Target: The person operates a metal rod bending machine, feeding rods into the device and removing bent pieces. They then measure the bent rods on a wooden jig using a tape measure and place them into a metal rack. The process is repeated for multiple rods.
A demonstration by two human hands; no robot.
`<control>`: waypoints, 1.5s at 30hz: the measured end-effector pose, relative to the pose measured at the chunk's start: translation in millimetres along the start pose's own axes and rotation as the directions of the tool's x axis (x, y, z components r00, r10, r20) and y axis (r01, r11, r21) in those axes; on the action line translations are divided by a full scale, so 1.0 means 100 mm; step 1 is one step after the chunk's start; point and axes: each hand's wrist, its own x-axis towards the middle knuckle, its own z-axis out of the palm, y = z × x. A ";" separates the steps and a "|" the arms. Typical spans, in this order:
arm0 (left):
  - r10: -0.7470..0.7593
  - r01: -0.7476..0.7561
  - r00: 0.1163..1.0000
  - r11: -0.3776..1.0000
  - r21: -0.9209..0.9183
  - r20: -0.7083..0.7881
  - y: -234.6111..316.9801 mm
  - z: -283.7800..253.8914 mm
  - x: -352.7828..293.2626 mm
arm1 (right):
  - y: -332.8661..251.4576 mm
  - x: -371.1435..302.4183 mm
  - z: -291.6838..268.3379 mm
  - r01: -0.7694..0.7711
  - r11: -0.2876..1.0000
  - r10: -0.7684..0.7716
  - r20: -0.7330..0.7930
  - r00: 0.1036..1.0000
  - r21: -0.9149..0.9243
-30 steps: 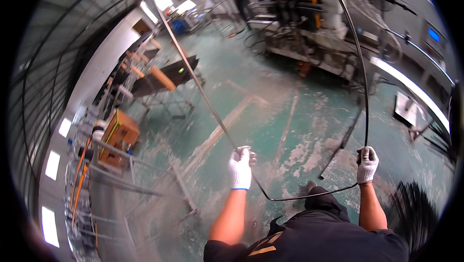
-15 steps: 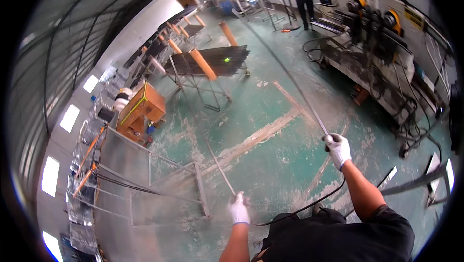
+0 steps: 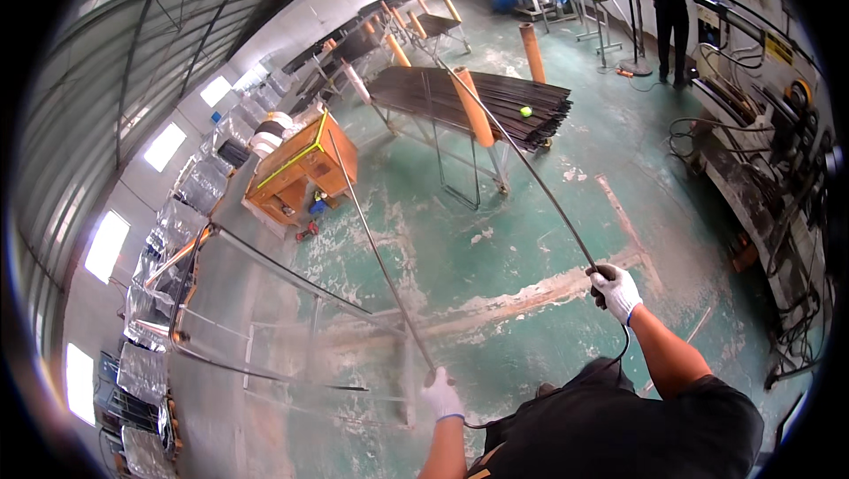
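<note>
My left hand (image 3: pixel 442 396), in a white glove, is closed on the near end of a long thin dark strip (image 3: pixel 376 249). That strip slants up and away to the left, its far tip near the wooden desk (image 3: pixel 332 165). My right hand (image 3: pixel 615 291), also gloved, is wrapped round a second long thin strip (image 3: pixel 539 180). It stretches far forward and left, crossing in front of the rack of dark strips (image 3: pixel 398 99). A thin black line hangs below my right wrist and reappears by my left; whether it belongs to either strip I cannot tell.
A low metal frame (image 3: pixel 316 315) with dark bent strips stands on the left. Orange tubes (image 3: pixel 473 107) rise from the rack ahead. Machinery (image 3: pixel 752 178) with hanging cables lines the right wall, and a person in black (image 3: pixel 669 15) stands at the far right. Foil-wrapped bundles (image 3: pixel 144 382) line the left wall.
My view has swung left, so the rack, desk and machinery appear farther right. Both hands keep their strips; the left strip's far end now shows near the desk.
</note>
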 end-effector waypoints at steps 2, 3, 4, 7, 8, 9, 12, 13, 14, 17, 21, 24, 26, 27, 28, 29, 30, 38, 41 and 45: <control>0.018 -0.020 0.995 1.000 -0.017 -0.095 0.12 0.19 0.53 | -0.07 0.37 0.28 -0.070 0.997 0.070 0.014 0.997 -0.028; 0.027 -0.031 0.989 0.999 -0.025 -0.143 0.18 0.28 0.77 | -0.11 0.57 0.41 -0.105 0.994 0.106 0.021 0.994 -0.044; 0.030 -0.037 0.994 0.997 -0.065 -0.104 0.32 0.42 0.97 | 0.02 0.80 0.49 -0.110 0.994 0.111 0.009 0.994 -0.025; -0.032 0.028 0.998 0.998 -0.059 -0.063 0.59 0.77 1.75 | 0.22 1.66 0.93 -0.133 0.991 0.133 -0.015 0.991 0.021; -0.018 0.014 0.984 1.000 -0.025 -0.180 0.65 0.92 2.04 | 0.19 1.98 1.15 -0.118 0.993 0.119 -0.030 0.992 0.019; 0.014 -0.015 0.985 1.000 -0.002 -0.170 0.65 1.03 2.42 | 0.21 2.39 1.34 -0.079 0.997 0.079 -0.018 0.997 0.009; 0.048 -0.041 0.980 0.998 0.043 -0.191 0.88 1.25 3.29 | -0.10 3.39 1.95 0.021 0.997 -0.022 -0.015 1.000 -0.074; 0.030 -0.027 0.974 1.000 0.015 -0.222 1.06 1.43 3.52 | -0.31 3.77 2.13 0.032 0.988 -0.034 -0.009 0.999 -0.149; 0.011 -0.015 0.967 1.000 -0.012 -0.253 1.27 1.58 3.77 | -0.50 4.08 2.35 0.012 0.993 -0.010 0.014 1.000 -0.121; -0.015 0.007 0.968 0.999 -0.036 -0.252 2.08 1.98 4.38 | -1.13 4.95 3.00 0.001 0.990 0.007 0.055 0.998 -0.143; -0.130 0.079 0.946 0.981 -0.178 -0.298 2.43 2.30 5.36 | -1.59 5.92 3.84 0.034 0.964 -0.001 0.125 0.992 -0.264; -0.113 0.064 0.963 0.978 -0.200 -0.245 2.48 2.32 6.20 | -1.83 6.58 4.50 0.014 0.954 0.051 0.210 0.976 -0.298; -0.109 0.068 0.964 0.982 -0.174 -0.244 2.75 2.37 6.79 | -1.83 6.98 4.89 0.097 0.910 -0.003 0.227 0.974 -0.403; -0.151 0.106 0.956 0.978 -0.181 -0.252 2.82 2.42 7.11 | -1.87 7.18 5.00 0.192 0.846 -0.089 0.223 0.971 -0.497; -0.102 0.068 0.976 0.982 -0.174 -0.191 2.97 2.53 7.37 | -1.78 7.41 5.06 0.173 0.829 -0.070 0.208 0.976 -0.532; -0.145 0.107 0.964 0.979 -0.173 -0.222 3.20 2.71 7.53 | -1.70 7.59 5.10 0.153 0.811 -0.045 0.200 0.979 -0.565; -0.128 0.096 0.972 0.982 -0.163 -0.196 3.37 2.81 7.73 | -1.74 7.67 5.11 0.090 0.801 0.046 0.210 0.977 -0.592; 0.059 -0.043 0.977 0.996 0.078 -0.206 4.15 3.48 8.87 | -1.32 8.73 3.33 -0.285 0.712 -0.180 -0.560 0.809 -0.642; 0.191 -0.166 0.973 0.969 0.184 -0.129 4.12 3.65 9.07 | -1.43 9.33 2.55 -0.424 0.644 -0.194 -0.673 0.714 -0.636; 0.416 -0.231 0.874 0.809 0.541 -0.250 4.16 3.91 9.08 | -1.84 10.21 2.04 -0.601 0.481 0.012 -0.680 0.733 -0.639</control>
